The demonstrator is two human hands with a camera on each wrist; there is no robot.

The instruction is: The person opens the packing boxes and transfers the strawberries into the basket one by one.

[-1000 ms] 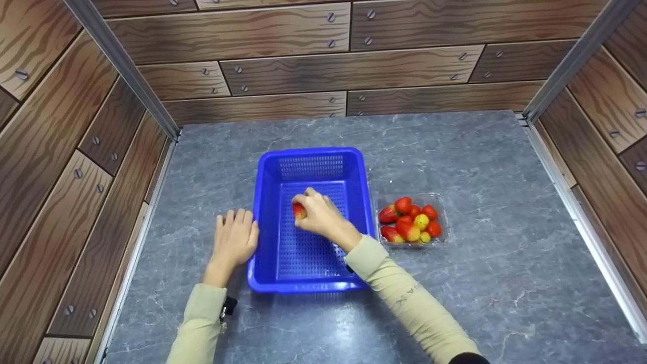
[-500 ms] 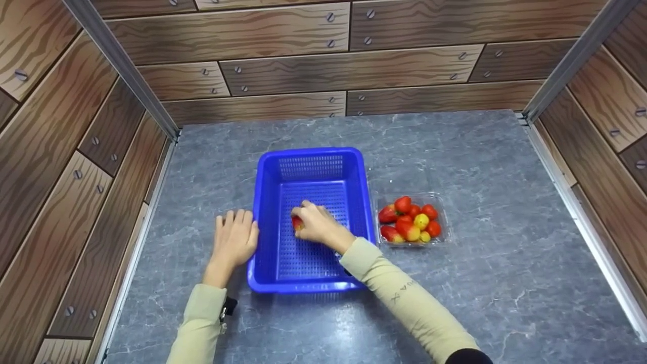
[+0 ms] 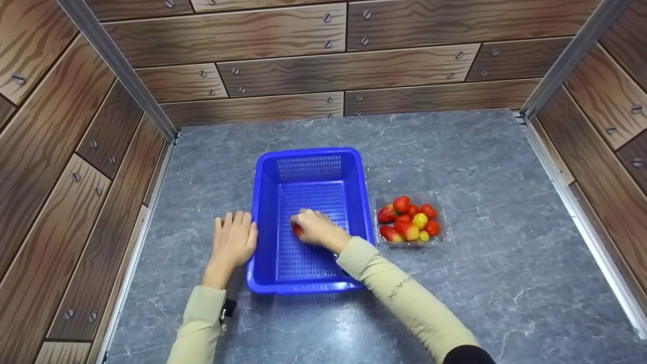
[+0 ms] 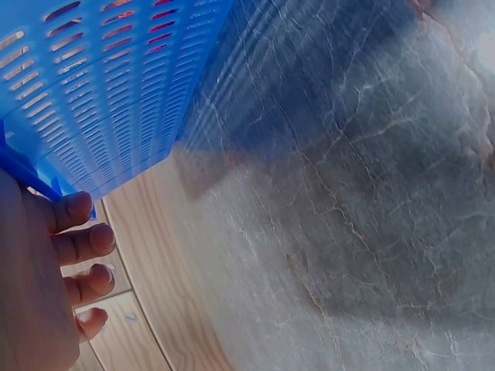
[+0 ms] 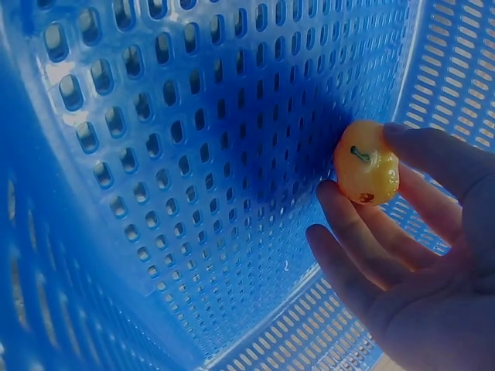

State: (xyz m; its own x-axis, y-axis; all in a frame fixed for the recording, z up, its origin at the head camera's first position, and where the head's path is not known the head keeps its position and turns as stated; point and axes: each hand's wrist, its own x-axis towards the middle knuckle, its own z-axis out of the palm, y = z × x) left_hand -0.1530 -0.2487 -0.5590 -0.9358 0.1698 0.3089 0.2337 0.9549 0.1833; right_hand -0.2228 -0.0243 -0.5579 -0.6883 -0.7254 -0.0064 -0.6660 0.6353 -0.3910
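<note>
In the head view my right hand point(image 3: 316, 227) is low inside a blue plastic basket point(image 3: 260, 202), pinching a small red-and-yellow fruit point(image 3: 297, 230). The right wrist view shows the fruit's yellow-orange end point(image 5: 367, 174), with a green stem and a brown spot, between thumb and fingertips. It is close to the perforated floor; whether it touches cannot be made out. My left hand point(image 3: 233, 237) lies palm down against the basket's left rim. In the left wrist view its fingers point(image 4: 93, 241) are loosely bent beside the rim, apart from one another.
Right of the basket stands a clear plastic tub point(image 3: 445, 237) holding several red and yellow fruits point(image 3: 407, 227). A grey marbled tabletop point(image 3: 505, 212) lies beneath. Wood-patterned walls point(image 3: 283, 76) with metal corner rails enclose it on the left, back and right.
My right hand has moved nearer to me and lower in the basket, still pinching the fruit. The left hand has kept its place at the rim.
</note>
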